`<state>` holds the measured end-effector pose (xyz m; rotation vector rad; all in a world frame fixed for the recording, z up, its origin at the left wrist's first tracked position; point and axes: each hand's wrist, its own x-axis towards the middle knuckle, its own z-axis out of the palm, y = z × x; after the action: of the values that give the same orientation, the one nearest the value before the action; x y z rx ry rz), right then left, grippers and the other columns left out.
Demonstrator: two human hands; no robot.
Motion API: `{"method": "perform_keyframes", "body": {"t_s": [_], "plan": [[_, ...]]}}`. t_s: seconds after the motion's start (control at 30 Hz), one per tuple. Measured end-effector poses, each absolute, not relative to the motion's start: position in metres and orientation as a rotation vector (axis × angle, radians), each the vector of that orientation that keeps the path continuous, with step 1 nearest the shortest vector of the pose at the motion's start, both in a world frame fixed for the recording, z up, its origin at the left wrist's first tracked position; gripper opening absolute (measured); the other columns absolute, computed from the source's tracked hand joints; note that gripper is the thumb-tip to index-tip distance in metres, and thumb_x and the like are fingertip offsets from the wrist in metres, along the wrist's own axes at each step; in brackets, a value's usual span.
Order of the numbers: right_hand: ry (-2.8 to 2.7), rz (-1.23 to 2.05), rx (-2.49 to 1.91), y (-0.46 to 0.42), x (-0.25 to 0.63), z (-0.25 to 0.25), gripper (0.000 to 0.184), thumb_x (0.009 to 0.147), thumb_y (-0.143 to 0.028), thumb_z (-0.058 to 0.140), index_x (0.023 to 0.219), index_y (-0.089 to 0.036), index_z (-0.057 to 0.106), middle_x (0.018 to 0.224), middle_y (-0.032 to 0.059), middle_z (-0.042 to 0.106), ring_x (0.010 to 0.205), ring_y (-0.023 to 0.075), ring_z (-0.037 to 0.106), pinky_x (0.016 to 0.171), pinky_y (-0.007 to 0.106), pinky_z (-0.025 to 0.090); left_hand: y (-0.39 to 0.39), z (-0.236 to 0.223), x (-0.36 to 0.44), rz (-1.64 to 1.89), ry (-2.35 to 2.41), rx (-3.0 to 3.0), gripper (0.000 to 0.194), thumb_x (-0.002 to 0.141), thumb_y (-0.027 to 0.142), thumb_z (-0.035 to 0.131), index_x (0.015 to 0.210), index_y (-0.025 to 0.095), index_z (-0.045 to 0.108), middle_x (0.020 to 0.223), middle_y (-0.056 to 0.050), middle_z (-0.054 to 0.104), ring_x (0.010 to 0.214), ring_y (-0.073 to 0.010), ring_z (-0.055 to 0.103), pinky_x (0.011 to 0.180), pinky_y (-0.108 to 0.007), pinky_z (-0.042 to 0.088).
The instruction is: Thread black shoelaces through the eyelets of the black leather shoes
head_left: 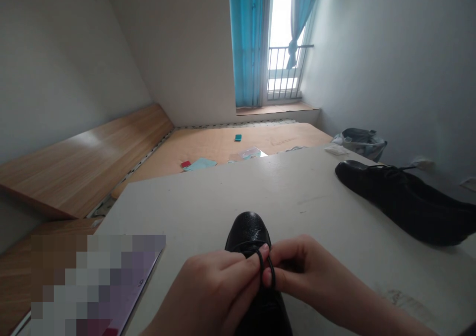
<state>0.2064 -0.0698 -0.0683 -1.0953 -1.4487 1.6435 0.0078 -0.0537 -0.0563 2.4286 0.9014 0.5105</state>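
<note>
A black leather shoe [248,228] stands on the white worktop [193,202], toe pointing away, at the near edge of the view. Both hands are at its laces: the left hand [219,281] pinches the black shoelace [262,266] between its fingertips, and the right hand [303,271] grips the same lace just beside it (a small loop shows between them). The matching shoe [401,202] lies to the right, its own lace in place. A purple sheet [143,276], partly pixelated, is at the left.
</note>
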Motion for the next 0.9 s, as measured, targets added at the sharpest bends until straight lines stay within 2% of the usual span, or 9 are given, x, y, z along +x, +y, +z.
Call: {"method": "perform_keyframes", "body": {"t_s": [0.17,0.33,0.53,0.63,0.77,0.9], "plan": [[-1.477,1.627,-1.166,-0.067,0.204,-0.066,0.037,0.073,-0.044,0.078,0.065,-0.013,0.059,0.063,-0.0049,0.040,0.059,0.0077,0.028,0.050,0.023,0.020,-0.056,-0.062,0.011,0.576,0.867,2.618,0.025,0.099,0.019,0.043,0.107,0.020,0.067,0.087,-0.004,0.073,0.076,-0.0189,0.070,0.064,-0.025,0.051],[-1.451,1.710,-1.185,-0.060,0.211,-0.071,0.030,0.070,-0.039,0.080,0.072,-0.013,0.066,0.061,-0.0047,0.046,0.060,0.0080,0.034,0.051,0.022,0.022,-0.051,-0.074,0.015,0.886,0.806,2.527,0.020,0.096,0.018,0.047,0.098,0.022,0.067,0.075,0.000,0.068,0.062,-0.0150,0.065,0.055,-0.022,0.048],[-1.533,1.759,-1.293,-0.056,0.217,-0.065,0.022,0.065,-0.027,0.080,0.071,-0.014,0.063,0.052,-0.0092,0.035,0.052,0.0058,0.026,0.046,0.022,0.016,-0.055,-0.071,0.017,0.819,0.936,2.371,0.015,0.087,0.013,0.053,0.079,0.022,0.062,0.073,0.004,0.065,0.064,-0.0115,0.062,0.057,-0.020,0.044],[-1.645,1.657,-1.354,-0.058,0.216,-0.061,0.012,0.068,-0.022,0.072,0.074,-0.015,0.065,0.054,-0.0086,0.036,0.053,0.0067,0.027,0.046,0.022,0.017,-0.058,-0.065,0.018,0.757,1.015,2.308,0.015,0.081,0.009,0.054,0.075,0.023,0.057,0.072,0.006,0.065,0.064,-0.0109,0.062,0.057,-0.020,0.043],[-1.782,1.407,-1.446,-0.064,0.209,-0.057,0.002,0.067,-0.015,0.063,0.069,-0.016,0.063,0.055,-0.0078,0.038,0.054,0.0071,0.032,0.047,0.021,0.023,-0.059,-0.058,0.017,0.670,1.087,2.292,0.016,0.083,0.010,0.053,0.080,0.025,0.059,0.079,0.007,0.068,0.071,-0.0121,0.065,0.062,-0.021,0.043],[-1.871,1.189,-1.440,-0.069,0.206,-0.052,0.010,0.073,-0.012,0.057,0.065,-0.017,0.055,0.057,-0.0070,0.042,0.055,0.0074,0.036,0.049,0.020,0.027,-0.056,-0.049,0.014,0.618,1.114,2.289,0.012,0.087,0.015,0.053,0.085,0.025,0.059,0.083,0.006,0.068,0.075,-0.0139,0.064,0.066,-0.023,0.043]]}}
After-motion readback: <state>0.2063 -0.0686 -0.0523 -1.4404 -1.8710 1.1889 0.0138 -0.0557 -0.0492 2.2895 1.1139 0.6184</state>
